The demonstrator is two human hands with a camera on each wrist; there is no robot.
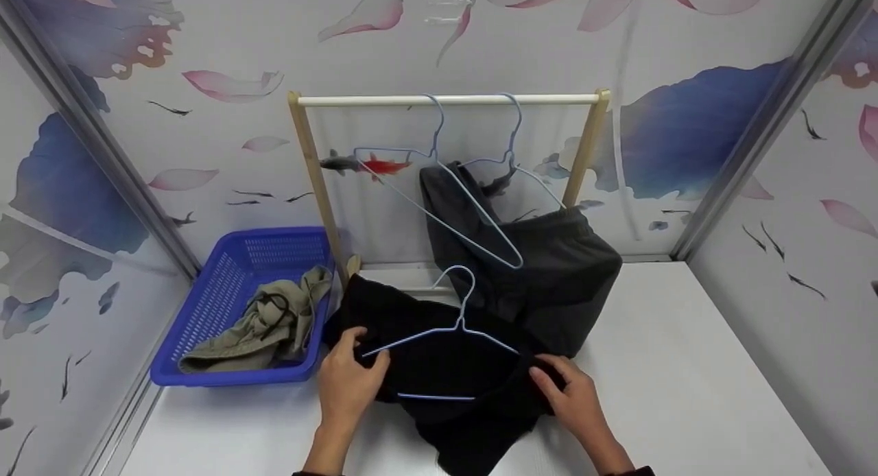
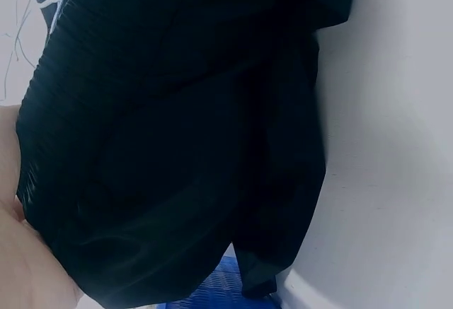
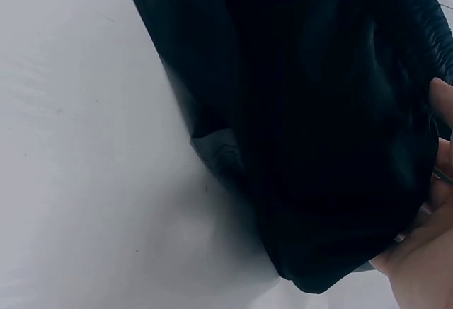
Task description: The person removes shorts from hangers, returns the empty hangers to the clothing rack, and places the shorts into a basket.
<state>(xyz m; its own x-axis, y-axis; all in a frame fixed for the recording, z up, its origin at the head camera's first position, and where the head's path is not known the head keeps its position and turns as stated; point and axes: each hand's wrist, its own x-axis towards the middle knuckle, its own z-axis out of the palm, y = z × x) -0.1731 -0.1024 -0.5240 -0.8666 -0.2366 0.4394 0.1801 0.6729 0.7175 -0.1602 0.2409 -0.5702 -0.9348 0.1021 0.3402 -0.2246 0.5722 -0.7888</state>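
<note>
A pair of black shorts with a gathered elastic waistband is held low over the white table. Its waist opening faces up, and a light blue wire hanger sits inside it, hook pointing toward the rack. At the left end of the waistband my left hand grips the fabric beside one hanger arm. My right hand pinches the opposite end of the waistband, by the other arm. In the left wrist view the shorts hide most of the hand; the right wrist view shows fingers at the waistband edge.
Behind the shorts stands a rack with a white rail and wooden posts. From it hang a bare blue hanger and dark grey shorts on another hanger. To the left, a blue basket holds khaki clothing.
</note>
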